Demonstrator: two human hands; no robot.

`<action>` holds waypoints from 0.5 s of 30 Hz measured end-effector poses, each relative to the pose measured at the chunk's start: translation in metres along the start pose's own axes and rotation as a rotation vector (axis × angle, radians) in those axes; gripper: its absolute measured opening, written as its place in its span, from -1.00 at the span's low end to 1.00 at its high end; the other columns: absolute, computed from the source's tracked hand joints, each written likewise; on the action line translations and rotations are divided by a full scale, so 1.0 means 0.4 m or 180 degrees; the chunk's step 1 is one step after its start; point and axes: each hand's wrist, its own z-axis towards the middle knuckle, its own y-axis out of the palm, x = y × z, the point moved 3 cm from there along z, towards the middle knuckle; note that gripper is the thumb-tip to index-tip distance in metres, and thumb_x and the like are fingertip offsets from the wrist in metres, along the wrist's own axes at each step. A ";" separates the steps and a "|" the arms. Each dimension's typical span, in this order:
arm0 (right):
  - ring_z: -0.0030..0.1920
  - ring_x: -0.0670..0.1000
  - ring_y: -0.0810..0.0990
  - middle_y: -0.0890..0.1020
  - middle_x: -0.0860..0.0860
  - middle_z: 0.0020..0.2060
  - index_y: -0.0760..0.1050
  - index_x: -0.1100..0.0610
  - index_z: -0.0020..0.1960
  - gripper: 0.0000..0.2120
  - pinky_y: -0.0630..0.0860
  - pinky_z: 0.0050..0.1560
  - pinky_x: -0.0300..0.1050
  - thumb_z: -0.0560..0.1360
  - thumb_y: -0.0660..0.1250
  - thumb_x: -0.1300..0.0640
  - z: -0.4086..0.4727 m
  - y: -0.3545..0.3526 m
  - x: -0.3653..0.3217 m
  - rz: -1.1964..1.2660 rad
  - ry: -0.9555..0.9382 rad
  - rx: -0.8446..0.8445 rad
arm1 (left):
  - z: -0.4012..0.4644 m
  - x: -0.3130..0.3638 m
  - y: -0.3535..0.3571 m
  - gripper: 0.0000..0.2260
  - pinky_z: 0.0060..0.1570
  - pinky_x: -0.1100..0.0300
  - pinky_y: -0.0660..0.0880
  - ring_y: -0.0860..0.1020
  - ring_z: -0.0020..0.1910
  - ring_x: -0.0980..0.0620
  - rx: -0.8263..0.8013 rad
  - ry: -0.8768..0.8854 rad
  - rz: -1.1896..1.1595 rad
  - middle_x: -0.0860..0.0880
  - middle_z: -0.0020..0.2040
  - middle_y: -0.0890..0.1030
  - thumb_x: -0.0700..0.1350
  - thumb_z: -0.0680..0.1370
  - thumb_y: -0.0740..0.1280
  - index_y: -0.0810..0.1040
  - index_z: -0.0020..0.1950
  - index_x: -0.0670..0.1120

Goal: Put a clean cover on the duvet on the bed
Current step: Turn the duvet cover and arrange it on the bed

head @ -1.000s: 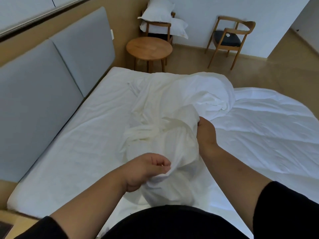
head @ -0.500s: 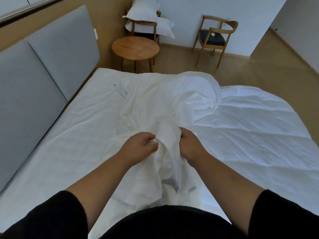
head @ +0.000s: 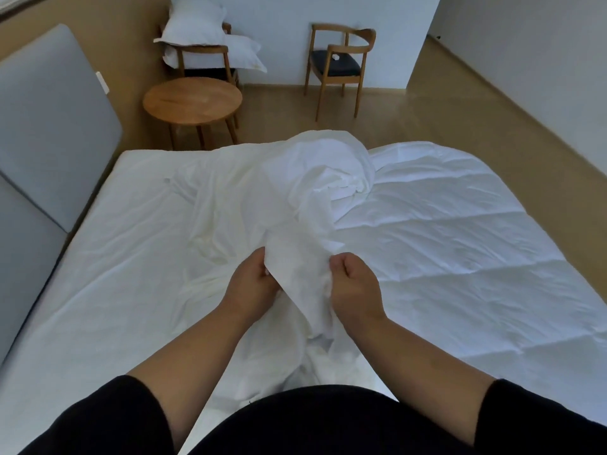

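Note:
A thin white duvet cover (head: 315, 192) lies crumpled in a long bunch down the middle of the bed (head: 108, 257). The quilted white duvet (head: 460, 244) is spread flat over the right half of the bed. My left hand (head: 251, 285) and my right hand (head: 354, 287) both grip the near end of the cover, a hand's width apart, holding a flap of it up between them. The rest of the cover trails from my hands down to my body.
A grey padded headboard (head: 49, 126) runs along the left. Beyond the bed stand a round wooden table (head: 192, 100), a chair stacked with white pillows (head: 203, 44) and a wooden chair with a dark seat (head: 338, 60). Bare floor lies to the right.
My hands came together on the cover, then drew slightly apart, spreading a flap of fabric between them. My view has tilted up and shifted to the left.

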 end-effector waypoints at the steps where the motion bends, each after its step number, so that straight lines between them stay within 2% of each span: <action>1: -0.34 -0.15 0.38 0.46 -0.11 -0.34 0.41 0.19 -0.21 -0.69 0.35 -0.26 -0.25 0.67 0.18 0.10 -0.002 -0.026 -0.007 0.0212 0.0012 0.0273 | 0.006 0.000 -0.012 -0.81 -0.18 0.30 0.41 0.54 -0.17 0.15 0.0101 -0.0066 -0.0004 -0.01 -0.10 0.63 -0.03 0.53 0.32 0.55 -0.02 -0.15; 3: -0.35 -0.11 0.28 0.33 -0.12 -0.39 0.29 0.11 -0.31 -0.63 0.28 -0.28 -0.16 0.67 0.18 0.11 -0.012 -0.081 -0.019 0.0656 0.0011 0.0406 | 0.021 -0.006 -0.045 -0.81 -0.24 0.25 0.39 0.53 -0.20 0.16 0.0397 -0.0235 0.0008 0.00 -0.17 0.60 -0.01 0.59 0.33 0.54 -0.12 -0.10; 4: -0.35 -0.07 0.24 0.29 -0.11 -0.40 0.24 0.05 -0.36 -0.59 0.24 -0.29 -0.11 0.66 0.20 0.09 -0.024 -0.102 -0.020 0.0842 0.0006 0.0192 | 0.032 -0.011 -0.059 -0.80 -0.23 0.21 0.40 0.55 -0.17 0.12 0.0520 -0.0298 -0.0078 0.01 -0.18 0.60 0.00 0.59 0.34 0.55 -0.15 -0.08; 6: -0.34 0.04 0.21 0.26 -0.01 -0.39 0.23 0.07 -0.37 -0.57 0.16 -0.28 -0.05 0.57 0.29 -0.05 -0.060 -0.129 -0.011 0.0935 0.0065 -0.0728 | 0.056 -0.010 -0.073 -0.80 -0.19 0.14 0.43 0.58 -0.13 0.00 0.0562 -0.0313 -0.0224 -0.04 -0.17 0.63 -0.02 0.59 0.34 0.58 -0.15 -0.12; 8: -0.35 0.06 0.18 0.24 0.05 -0.38 0.23 0.18 -0.32 -0.51 0.16 -0.30 -0.06 0.44 0.33 -0.19 -0.103 -0.123 0.018 0.0445 0.0291 -0.1801 | 0.073 0.013 -0.064 -0.81 -0.16 0.08 0.46 0.59 -0.12 -0.06 0.0474 -0.0131 -0.0144 -0.10 -0.16 0.63 -0.11 0.59 0.31 0.59 -0.14 -0.19; 10: -0.38 -0.03 0.21 0.26 -0.03 -0.42 0.27 0.17 -0.32 -0.53 0.19 -0.31 -0.13 0.42 0.34 -0.19 -0.132 -0.113 0.051 -0.0154 0.0543 -0.2451 | 0.077 0.044 -0.036 -0.84 -0.10 0.07 0.50 0.59 -0.14 0.05 0.0307 0.0028 -0.0175 -0.05 -0.14 0.65 -0.18 0.58 0.28 0.63 -0.12 -0.18; 12: -0.40 -0.11 0.31 0.35 -0.14 -0.45 0.38 0.07 -0.38 -0.61 0.28 -0.26 -0.19 0.50 0.37 -0.11 -0.143 -0.106 0.078 -0.0682 0.0840 -0.2791 | 0.069 0.069 -0.005 -0.83 -0.09 0.19 0.48 0.56 -0.14 0.26 0.0100 0.0145 -0.0169 0.10 -0.12 0.65 -0.20 0.58 0.28 0.65 -0.10 -0.05; 13: -0.39 -0.15 0.38 0.42 -0.19 -0.44 0.46 0.01 -0.37 -0.66 0.34 -0.22 -0.21 0.53 0.38 -0.08 -0.138 -0.112 0.094 -0.0971 0.0906 -0.2909 | 0.064 0.074 0.011 -0.81 -0.10 0.25 0.48 0.55 -0.11 0.30 0.0002 0.0171 -0.0171 0.14 -0.09 0.64 -0.19 0.57 0.28 0.64 -0.10 0.04; 15: -0.25 -0.15 0.53 0.57 -0.17 -0.30 0.61 0.00 -0.18 -0.83 0.48 -0.11 -0.18 0.54 0.38 -0.04 -0.117 -0.126 0.122 -0.1268 0.0950 -0.2882 | 0.057 0.071 0.029 -0.86 -0.11 0.26 0.45 0.57 -0.05 0.26 -0.0192 0.0120 -0.0234 0.17 -0.05 0.64 -0.13 0.57 0.32 0.61 -0.06 0.11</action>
